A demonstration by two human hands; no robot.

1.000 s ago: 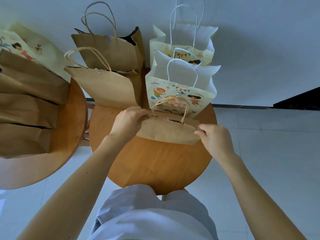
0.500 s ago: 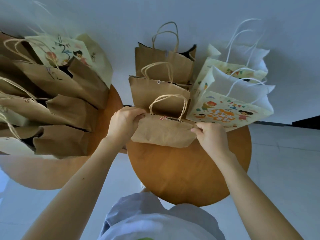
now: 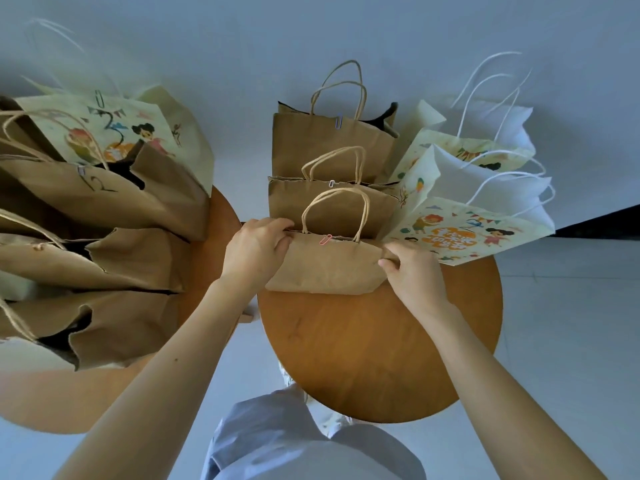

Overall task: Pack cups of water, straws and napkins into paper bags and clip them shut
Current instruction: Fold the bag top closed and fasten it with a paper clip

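So, the front brown bag point(image 3: 329, 271) sits toward the far side of the round table point(image 3: 381, 348). It's touching another brown bag point(image 3: 332, 211) right behind it, and a cartoon-print bag point(image 3: 460, 233) is just beside its right corner. A pink clip point(image 3: 325, 239) is already on the top edge, roughly in the middle. The left hand point(image 3: 258, 245) has its fingers curled over the bag's top-left corner and grips it. The right hand point(image 3: 414, 275) pinches the top-right corner between thumb and fingers.

Here's what I think could go wrong. One small clip in the middle leaves the corners free to gape. If the hands tug outward or lift by those corners, the paper could slide out of the clip or rip along the edge. There's presumably a cup of water inside (can't see it), so tipping the bag while shuffling it around could spill it and soak the bottom. It's also crowded back there. Shove too hard and the print bag, which looks tilted outward, might topple off.
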